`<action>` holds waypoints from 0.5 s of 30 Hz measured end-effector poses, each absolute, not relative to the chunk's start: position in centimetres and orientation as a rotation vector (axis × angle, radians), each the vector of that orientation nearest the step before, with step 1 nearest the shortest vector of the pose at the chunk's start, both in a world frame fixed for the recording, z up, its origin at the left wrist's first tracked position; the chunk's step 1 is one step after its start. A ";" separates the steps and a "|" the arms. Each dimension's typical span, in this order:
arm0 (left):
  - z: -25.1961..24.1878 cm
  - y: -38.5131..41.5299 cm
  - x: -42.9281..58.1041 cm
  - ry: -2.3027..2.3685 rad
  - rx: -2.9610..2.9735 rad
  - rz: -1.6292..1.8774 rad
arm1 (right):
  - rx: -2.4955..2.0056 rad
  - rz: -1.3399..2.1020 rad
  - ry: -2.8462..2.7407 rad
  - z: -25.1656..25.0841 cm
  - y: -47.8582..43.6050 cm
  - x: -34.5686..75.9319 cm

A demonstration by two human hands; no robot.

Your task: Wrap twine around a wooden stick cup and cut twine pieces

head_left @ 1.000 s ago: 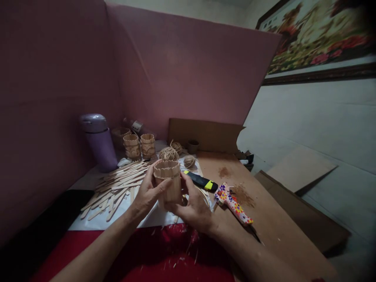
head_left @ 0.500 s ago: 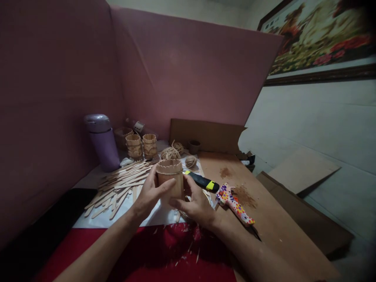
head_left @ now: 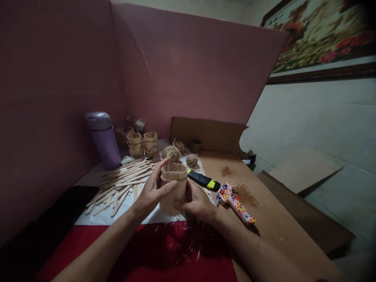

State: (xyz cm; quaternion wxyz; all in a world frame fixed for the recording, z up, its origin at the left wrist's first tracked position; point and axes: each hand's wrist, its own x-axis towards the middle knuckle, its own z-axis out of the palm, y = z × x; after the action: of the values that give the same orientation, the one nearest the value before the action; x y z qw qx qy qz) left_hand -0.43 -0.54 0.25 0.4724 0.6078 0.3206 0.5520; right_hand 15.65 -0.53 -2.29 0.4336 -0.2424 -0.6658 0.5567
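Note:
Between my two hands is a round cup made of wooden craft sticks, with a scalloped rim and a band of twine just below it. My left hand wraps its left side, thumb across the front and a finger up near the rim. Low on the right side, my right hand grips it; some of those fingers are hidden behind the cup. Loose craft sticks lie in a pile on white paper left of my hands. A black and yellow utility knife rests just beyond my right hand.
A flower-patterned glue gun lies on the wooden board at the right. Behind are a purple bottle, two finished-looking stick cups, twine balls and a small dark pot. Wood slivers litter the red cloth.
The cup has shifted slightly right and turned in my hands. My left finger now stands higher by the rim, and my right hand has closed lower around the side.

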 end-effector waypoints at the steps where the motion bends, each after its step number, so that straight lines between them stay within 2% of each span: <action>1: 0.3 -0.6 -0.5 0.775 1.502 1.353 | -0.566 1.415 -1.653 -2.3 -0.5 15.7; 6: 0.4 -0.8 -0.3 0.801 1.539 1.354 | -0.507 1.488 -1.668 -2.1 -0.5 15.7; 15: 0.4 1.6 -1.7 1.150 1.420 1.963 | -0.958 0.963 -1.384 -2.7 1.1 16.5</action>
State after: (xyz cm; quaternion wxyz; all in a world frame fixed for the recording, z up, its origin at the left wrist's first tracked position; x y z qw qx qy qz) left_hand -1.74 1.62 0.43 0.2280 0.5154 0.4175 0.7128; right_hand 16.47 1.06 -2.69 0.5657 -0.4072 -0.5886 0.4095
